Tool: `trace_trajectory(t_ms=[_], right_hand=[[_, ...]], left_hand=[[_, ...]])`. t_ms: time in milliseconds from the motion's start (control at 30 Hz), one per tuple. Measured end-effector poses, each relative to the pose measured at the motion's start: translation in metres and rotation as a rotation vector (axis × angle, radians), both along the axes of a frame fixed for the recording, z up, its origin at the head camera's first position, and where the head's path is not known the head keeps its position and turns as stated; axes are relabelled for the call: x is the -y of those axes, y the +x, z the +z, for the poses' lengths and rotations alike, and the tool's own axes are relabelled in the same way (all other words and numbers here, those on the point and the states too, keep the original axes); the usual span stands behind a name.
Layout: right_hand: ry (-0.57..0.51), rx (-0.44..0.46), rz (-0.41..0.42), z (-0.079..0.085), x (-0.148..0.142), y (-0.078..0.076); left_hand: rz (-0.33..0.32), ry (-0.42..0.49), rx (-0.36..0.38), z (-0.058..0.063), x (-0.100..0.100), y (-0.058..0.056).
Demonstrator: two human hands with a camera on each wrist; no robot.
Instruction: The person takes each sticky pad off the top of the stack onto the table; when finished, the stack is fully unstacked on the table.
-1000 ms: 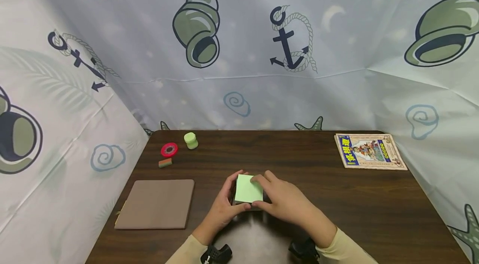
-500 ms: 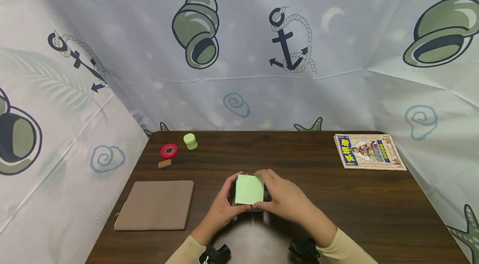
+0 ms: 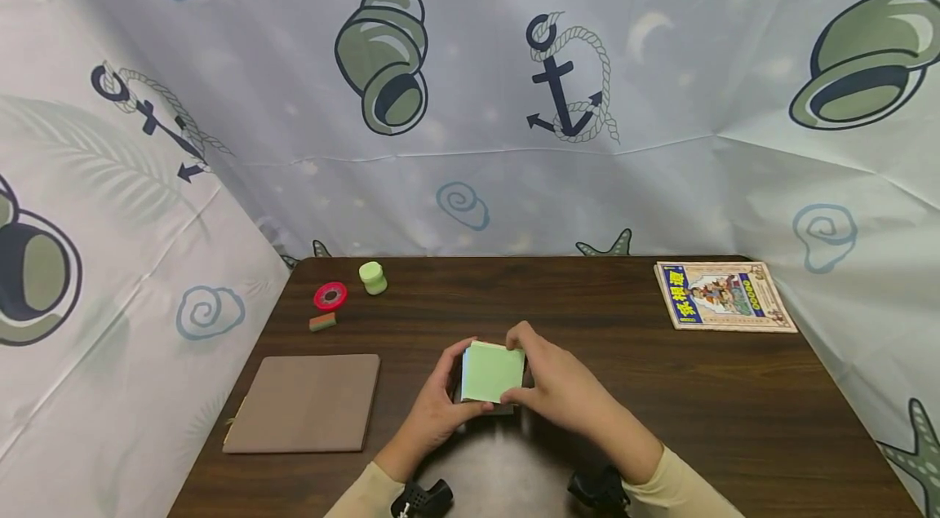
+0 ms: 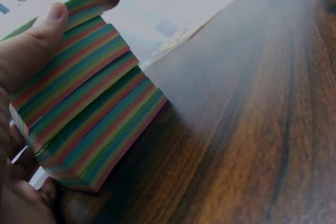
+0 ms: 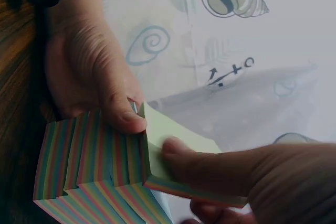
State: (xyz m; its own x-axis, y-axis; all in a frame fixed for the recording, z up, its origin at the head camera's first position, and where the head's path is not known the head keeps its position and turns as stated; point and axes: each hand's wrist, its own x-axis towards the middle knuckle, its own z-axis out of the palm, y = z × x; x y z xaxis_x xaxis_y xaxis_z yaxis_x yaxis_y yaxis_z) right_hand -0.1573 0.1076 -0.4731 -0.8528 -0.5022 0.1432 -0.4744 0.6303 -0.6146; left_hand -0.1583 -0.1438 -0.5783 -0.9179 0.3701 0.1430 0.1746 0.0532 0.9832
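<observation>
A tall stack of sticky note pads [image 4: 97, 95] with rainbow-striped edges stands on the table, its layers slightly out of line. My left hand [image 3: 435, 412] grips the upper part of the stack from the left, the thumb [image 4: 39, 40] lying along its near side. On top is a thin pad with a light green face [image 3: 492, 374]. My right hand [image 3: 561, 387] pinches this top pad at its right side; in the right wrist view the thumb [image 5: 181, 156] lies on the green face, fingers below. There the pad tilts away from the stack's end. Some fingertips are hidden.
A brown folder or notebook [image 3: 303, 404] lies to the left. Behind it are a small striped block [image 3: 323, 322], a red ring-shaped roll [image 3: 330, 296] and a light green cylinder [image 3: 373, 278]. A printed booklet or box [image 3: 725, 296] lies at the back right.
The top green pad has shifted slightly right with my right hand, and a bluish edge shows at its left. The right forefinger has drawn back from its face to its edge. My left hand stays.
</observation>
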Motion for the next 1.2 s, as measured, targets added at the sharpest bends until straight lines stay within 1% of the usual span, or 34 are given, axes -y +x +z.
trace_trajectory(t_ms=[67, 200, 300, 400, 533, 633, 700, 833, 900, 1000, 1100, 1200], right_hand=[[-0.073, 0.033, 0.023, 0.001, -0.002, -0.001], [-0.271, 0.103, 0.072, 0.003, -0.005, -0.003], [-0.444, 0.167, 0.091, 0.006, -0.007, -0.004], [-0.627, 0.226, 0.086, 0.004, -0.01, -0.009], [-0.879, 0.264, 0.026, -0.007, -0.016, -0.019], [-1.04, 0.27, -0.02, -0.022, -0.021, -0.03], [-1.125, 0.285, -0.05, -0.034, -0.024, -0.038], [-1.232, 0.347, -0.116, -0.061, -0.029, -0.055], [-1.254, 0.38, -0.155, -0.075, -0.032, -0.064], [-1.271, 0.399, -0.202, -0.093, -0.035, -0.081], [-1.295, 0.39, -0.246, -0.104, -0.038, -0.1], [-1.335, 0.366, -0.272, -0.108, -0.037, -0.119]], left_hand=[[0.009, -0.014, 0.014, 0.001, -0.001, 0.0], [0.021, -0.029, 0.028, 0.001, -0.002, 0.0], [0.022, -0.03, 0.019, 0.0, -0.003, -0.002], [0.028, -0.035, 0.005, 0.0, -0.004, -0.005], [0.031, -0.035, -0.002, 0.0, -0.005, -0.006], [0.027, -0.026, 0.003, -0.001, -0.005, -0.006], [0.025, -0.019, 0.004, -0.002, -0.005, -0.006], [0.019, -0.007, -0.005, -0.002, -0.005, -0.006], [0.015, 0.001, -0.011, -0.003, -0.005, -0.006], [0.009, 0.003, -0.017, -0.003, -0.004, -0.006], [0.016, -0.004, -0.008, -0.003, -0.002, -0.005], [0.033, -0.014, 0.007, -0.003, -0.001, -0.003]])
